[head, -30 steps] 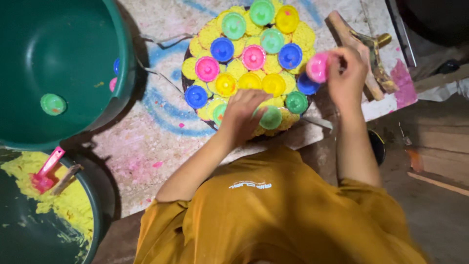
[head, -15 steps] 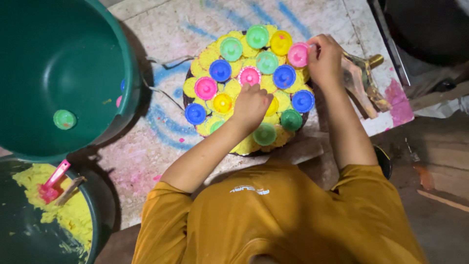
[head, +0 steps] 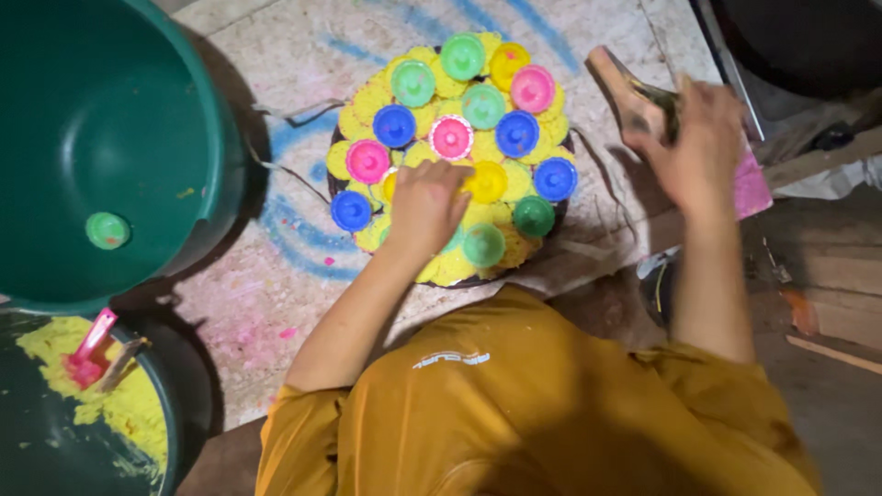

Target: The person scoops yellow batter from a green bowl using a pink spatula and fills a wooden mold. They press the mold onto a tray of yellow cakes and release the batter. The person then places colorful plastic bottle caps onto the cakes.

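Note:
A round dark tray point(head: 551, 241) is packed with yellow paste and several small coloured cup moulds in pink, blue, green and yellow. My left hand point(head: 427, 207) rests on the moulds at the tray's near side, fingers bent down onto a yellow one point(head: 487, 181). A pink mould point(head: 533, 89) sits at the tray's far right edge. My right hand point(head: 698, 147) is to the right of the tray, closed over a wooden tool point(head: 625, 92) with a metal part. I wear a yellow shirt point(head: 551, 413).
A big green bucket point(head: 101, 138) with one green mould point(head: 107, 230) inside stands at the left. Below it a dark basin point(head: 55, 450) holds yellow paste and a pink scoop point(head: 89, 344). The stone slab point(head: 257, 303) carries blue and pink stains. Boards lie at the right.
My right hand set the pink mould into the tray's far right edge, then moved right onto the wooden tool. My left hand stayed on the tray.

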